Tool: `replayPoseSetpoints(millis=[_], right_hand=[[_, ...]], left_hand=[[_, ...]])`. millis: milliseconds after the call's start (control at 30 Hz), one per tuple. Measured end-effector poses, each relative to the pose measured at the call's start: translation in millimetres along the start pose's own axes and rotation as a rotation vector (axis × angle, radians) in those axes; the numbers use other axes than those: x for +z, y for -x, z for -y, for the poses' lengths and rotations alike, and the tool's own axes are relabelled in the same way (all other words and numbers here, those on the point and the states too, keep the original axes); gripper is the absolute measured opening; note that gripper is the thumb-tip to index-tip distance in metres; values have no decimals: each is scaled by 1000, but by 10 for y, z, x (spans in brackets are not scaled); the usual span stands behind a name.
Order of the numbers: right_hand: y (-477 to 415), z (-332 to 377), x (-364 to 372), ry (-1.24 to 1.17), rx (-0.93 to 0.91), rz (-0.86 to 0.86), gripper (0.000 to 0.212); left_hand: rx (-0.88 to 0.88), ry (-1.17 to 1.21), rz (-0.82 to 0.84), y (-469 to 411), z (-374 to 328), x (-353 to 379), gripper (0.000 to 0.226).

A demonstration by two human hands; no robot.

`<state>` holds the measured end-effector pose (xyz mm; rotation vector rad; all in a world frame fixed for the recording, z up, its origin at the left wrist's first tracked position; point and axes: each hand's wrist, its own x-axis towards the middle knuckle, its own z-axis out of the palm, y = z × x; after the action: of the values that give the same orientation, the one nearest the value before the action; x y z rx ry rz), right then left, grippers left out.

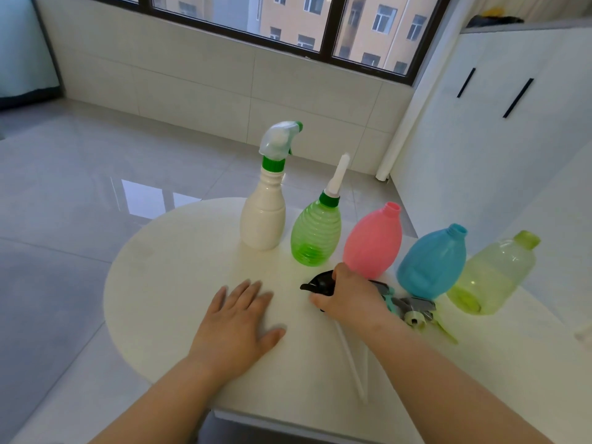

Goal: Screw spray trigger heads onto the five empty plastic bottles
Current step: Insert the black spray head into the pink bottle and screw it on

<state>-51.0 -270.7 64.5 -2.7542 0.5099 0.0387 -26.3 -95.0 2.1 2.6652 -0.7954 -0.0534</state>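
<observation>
Five bottles stand in a row on the round white table (166,283). The white bottle (263,216) carries a clear-and-green trigger head (279,141). The ribbed green bottle (315,232) has a green collar and a white nozzle cap (340,174). The pink bottle (373,241), blue bottle (432,262) and pale yellow-green bottle (495,274) have open necks. My right hand (347,294) grips a black trigger head (318,282) lying on the table, its white dip tube (350,360) trailing toward me. My left hand (238,322) rests flat, fingers apart.
More loose trigger heads (413,307), grey, teal and yellow-green, lie beside my right wrist in front of the blue bottle. Glossy tiled floor surrounds the table. White cabinets (499,123) stand at the right, a window behind.
</observation>
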Motion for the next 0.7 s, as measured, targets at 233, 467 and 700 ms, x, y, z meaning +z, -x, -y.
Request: replayPoseSetpoints(millis=[233,467,700], right_hand=[[-50,55,107,113,18,13,43],[60,-41,-119,-271,68,37,33],[368,-402,-457,-1373,26,141,12]], left_hand=[[4,6,-6,-7,12,8,64],[6,2,-4,-6,-3,-9,63],[1,16,-2,8,-25,-41,59]])
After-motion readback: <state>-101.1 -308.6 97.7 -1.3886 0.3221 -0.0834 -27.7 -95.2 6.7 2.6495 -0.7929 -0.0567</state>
